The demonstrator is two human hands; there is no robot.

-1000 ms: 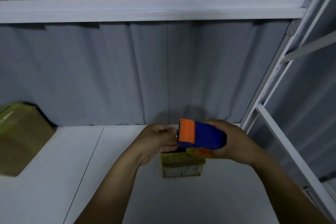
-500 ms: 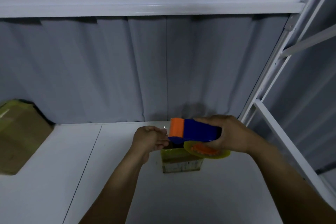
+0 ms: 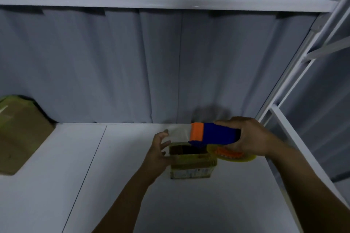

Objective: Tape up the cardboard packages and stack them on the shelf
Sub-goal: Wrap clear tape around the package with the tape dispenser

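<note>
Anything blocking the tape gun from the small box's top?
Nothing visible. The tape gun in the right hand hangs above the small box; only its own tape strip stretches to the left hand.

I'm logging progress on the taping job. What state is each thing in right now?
small box: top open, standing on the shelf
tape dispenser: gripped by the right hand, above the small box
tape strip: pulled out, stretched toward the left hand
left hand: fingertips at the strip's end, grip unclear
large box: closed, taped, lying at the shelf's left
</note>
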